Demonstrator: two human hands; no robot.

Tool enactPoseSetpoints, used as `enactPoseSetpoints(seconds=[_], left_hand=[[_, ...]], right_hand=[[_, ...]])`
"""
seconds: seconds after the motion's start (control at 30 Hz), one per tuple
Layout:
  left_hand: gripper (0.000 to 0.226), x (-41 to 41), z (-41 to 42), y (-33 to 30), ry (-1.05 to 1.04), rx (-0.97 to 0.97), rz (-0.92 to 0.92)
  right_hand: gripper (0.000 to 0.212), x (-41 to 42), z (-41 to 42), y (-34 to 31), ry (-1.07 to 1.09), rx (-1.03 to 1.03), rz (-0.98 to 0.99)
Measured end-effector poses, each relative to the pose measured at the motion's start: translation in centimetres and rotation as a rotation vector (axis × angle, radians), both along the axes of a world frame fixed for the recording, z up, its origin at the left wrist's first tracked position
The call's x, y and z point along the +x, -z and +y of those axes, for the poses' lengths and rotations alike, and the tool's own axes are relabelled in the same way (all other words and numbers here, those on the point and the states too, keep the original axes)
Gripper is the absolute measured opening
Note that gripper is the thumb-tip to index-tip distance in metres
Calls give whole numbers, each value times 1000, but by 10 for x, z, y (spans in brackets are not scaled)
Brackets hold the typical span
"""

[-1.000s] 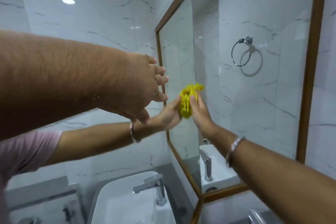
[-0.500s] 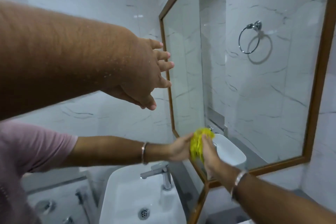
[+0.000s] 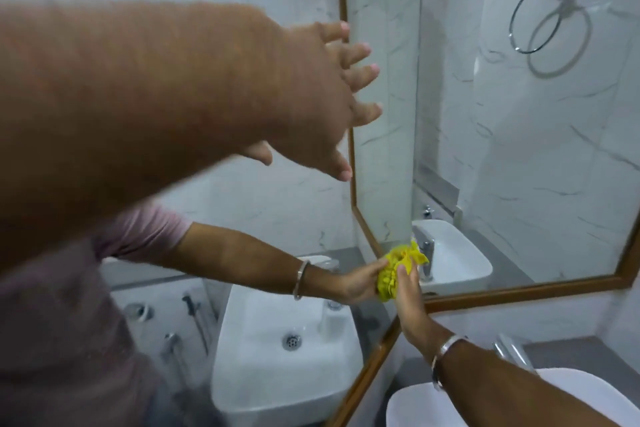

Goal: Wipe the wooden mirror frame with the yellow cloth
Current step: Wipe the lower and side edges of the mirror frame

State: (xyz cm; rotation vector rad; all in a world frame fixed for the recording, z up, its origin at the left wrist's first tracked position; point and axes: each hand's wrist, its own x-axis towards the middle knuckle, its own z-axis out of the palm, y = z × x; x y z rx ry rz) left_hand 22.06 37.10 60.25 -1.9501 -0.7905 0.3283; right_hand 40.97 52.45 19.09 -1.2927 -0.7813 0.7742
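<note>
The wooden mirror frame (image 3: 519, 290) runs down the left side of the glass and along its bottom. My right hand (image 3: 410, 298) reaches in from the lower right, a metal bangle on its wrist. It presses the bunched yellow cloth (image 3: 398, 265) against the frame's lower left corner. A mirrored arm in a pink sleeve meets the cloth from the left on the glossy wall. My left hand (image 3: 311, 97) is raised in front of the frame's left edge, fingers spread, holding nothing.
A white basin (image 3: 571, 402) with a chrome tap (image 3: 512, 354) sits below at the lower right. The glossy marble wall on the left mirrors a basin (image 3: 284, 340). A chrome towel ring (image 3: 540, 10) shows in the mirror.
My right hand has slid the yellow cloth down the frame's left edge, from mid-height to the lower corner. My left hand stays raised and open. The view has tilted downward.
</note>
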Motion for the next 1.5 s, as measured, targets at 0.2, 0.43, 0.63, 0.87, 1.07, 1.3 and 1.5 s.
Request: enactPoseSetpoints(seconds=[0.2,0.43,0.63,0.87,1.07,1.3,1.5], left_hand=[[81,18,-21,75,-123,-75,24],[74,-10,-26,128,-277,-61,-65],[73,-24,-47,155,-268,25,-293],[74,-73,-84,158,-302,156,-379],[72,-121,-124,146,-282,308,-310],[76,-170,-141,146,-192,321,-369],[79,-181,-141,153,-78,504,-397]], right_hand=[[39,12,3,21,-53,-68,124],[34,-4,-15,40,-50,-129,165],[57,-106,-107,64,-146,-169,89],[34,-67,-80,28,-152,-170,310],[33,-93,-97,38,-53,-188,195],[49,-217,-206,61,-241,-231,155],[37,-161,-183,23,-293,-143,216]])
